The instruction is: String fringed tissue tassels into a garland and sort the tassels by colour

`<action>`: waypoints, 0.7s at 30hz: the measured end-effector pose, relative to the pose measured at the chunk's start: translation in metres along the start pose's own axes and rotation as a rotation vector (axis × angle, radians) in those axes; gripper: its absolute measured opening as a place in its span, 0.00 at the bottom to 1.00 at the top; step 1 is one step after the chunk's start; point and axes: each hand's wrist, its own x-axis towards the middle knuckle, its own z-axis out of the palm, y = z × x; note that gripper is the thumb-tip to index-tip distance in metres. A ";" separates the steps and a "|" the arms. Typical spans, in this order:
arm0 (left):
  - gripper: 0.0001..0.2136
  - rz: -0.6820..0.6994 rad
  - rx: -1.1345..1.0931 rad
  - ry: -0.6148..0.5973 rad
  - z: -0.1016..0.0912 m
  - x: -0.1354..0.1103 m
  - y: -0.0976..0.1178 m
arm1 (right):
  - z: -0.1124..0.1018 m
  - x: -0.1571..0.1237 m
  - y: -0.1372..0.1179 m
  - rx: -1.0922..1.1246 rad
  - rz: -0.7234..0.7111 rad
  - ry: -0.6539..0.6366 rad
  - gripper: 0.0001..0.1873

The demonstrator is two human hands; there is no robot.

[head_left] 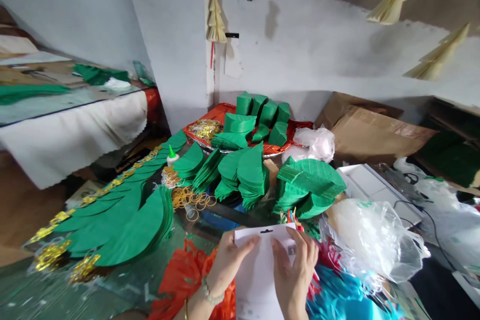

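Note:
My left hand point(228, 265) and my right hand point(294, 272) hold a white card point(258, 272) upright between them at the bottom of the view. The card has a hang slot at its top edge. Both thumbs press on its face. Just beyond the card lie stacks of green paper tree shapes point(251, 175). To the left, a long row of green paper halves edged with gold tinsel point(120, 220) fans out. Orange paper fringe point(183, 280) lies under my left wrist, and blue paper fringe point(345, 295) lies to the right of my right hand.
A small glue bottle with a green tip point(172, 156) and loose rubber bands point(191, 200) stand among the stacks. Green folded blocks sit on a red foil sheet point(221, 112) against the wall. A plastic bag point(375, 240) and cardboard point(378, 130) lie to the right.

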 end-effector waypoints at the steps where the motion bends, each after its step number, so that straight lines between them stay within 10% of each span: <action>1: 0.16 0.002 0.002 0.004 0.000 0.001 0.000 | 0.003 0.001 0.000 -0.012 -0.014 0.034 0.24; 8: 0.17 0.071 0.039 0.094 -0.022 0.023 -0.013 | 0.021 0.005 0.006 0.152 -0.022 0.120 0.21; 13: 0.16 0.054 0.064 0.398 -0.056 0.056 -0.047 | 0.020 0.013 -0.009 0.847 0.408 -0.096 0.11; 21: 0.15 -0.003 0.155 0.345 -0.064 0.059 -0.070 | 0.002 0.028 -0.034 1.344 0.769 -0.314 0.13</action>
